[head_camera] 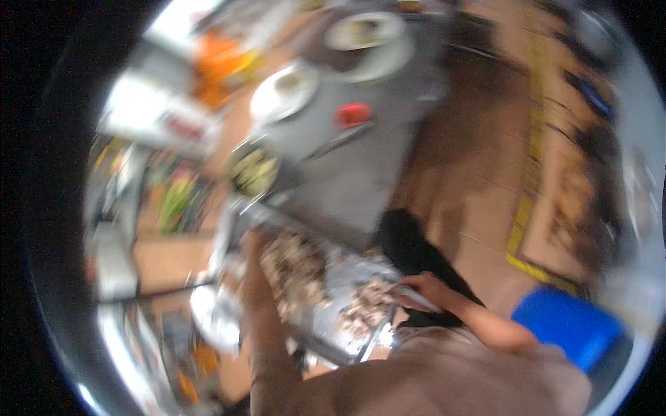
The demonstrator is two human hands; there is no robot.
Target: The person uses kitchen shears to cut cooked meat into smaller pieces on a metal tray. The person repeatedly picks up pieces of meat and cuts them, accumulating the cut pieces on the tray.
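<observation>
A metal tray or board (339, 270) lies before me with a large mound of chopped, meat-like food (294, 265) and a smaller heap of pieces (367, 307) on it. At the far left side of the large mound is my left hand (253, 240); blur hides its fingers and whether it holds anything. My right hand (424, 288) is closed on a pale handle (419, 301), beside the smaller heap at the tray's right edge. The tool's working end cannot be made out.
Beyond the tray, a grey table (359, 177) holds a metal pot of pale pieces (254, 171), white plates (285, 93), a red object (354, 114) and a long thin utensil (338, 140). A blue bin (567, 325) stands at right on the tiled floor (484, 208).
</observation>
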